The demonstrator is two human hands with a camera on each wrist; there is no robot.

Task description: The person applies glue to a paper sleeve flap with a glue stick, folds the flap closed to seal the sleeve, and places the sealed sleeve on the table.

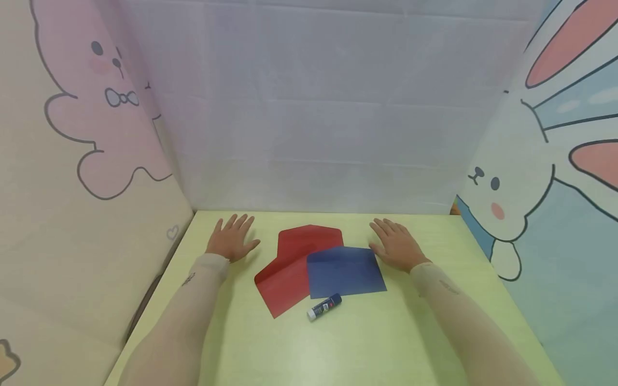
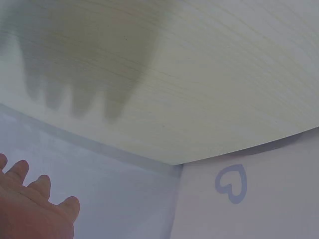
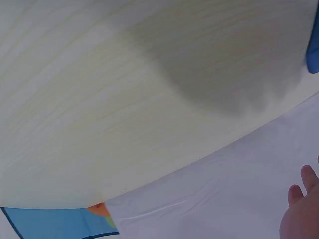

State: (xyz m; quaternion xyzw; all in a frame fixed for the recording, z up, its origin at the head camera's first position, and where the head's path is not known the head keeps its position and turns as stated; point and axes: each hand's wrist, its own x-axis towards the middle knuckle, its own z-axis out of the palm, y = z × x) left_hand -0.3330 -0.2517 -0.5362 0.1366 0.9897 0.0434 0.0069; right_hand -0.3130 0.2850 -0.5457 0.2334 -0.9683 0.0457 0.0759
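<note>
Red and blue paper lies on a pale table [image 1: 270, 354] — what exactly?

"Three envelopes: an upper red envelope [image 1: 309, 239], a lower red envelope [image 1: 286, 288] overlapping it toward 7 o'clock, and a blue envelope [image 1: 346, 274] covering part of the red toward 3 o'clock."

Where is the glue stick [image 1: 324, 307]?

"At the group's 6 o'clock, just beside the blue envelope's lower edge, dark end aimed at 2 o'clock, white end at 8."

How are the hands seen?

"A person's left hand [image 1: 232, 239] is at 10 o'clock, well apart from the paper, fingers spread and thumb out toward 3. The right hand [image 1: 397, 246] is at 2 o'clock, fingers outstretched, thumb at the blue envelope's corner — whether they touch, one cannot tell."

And behind them?

"White sheeting [image 1: 309, 134] at 12 o'clock, a cartoon rabbit [image 1: 512, 198] at 2, a pink cartoon animal [image 1: 77, 53] at 10."
</note>
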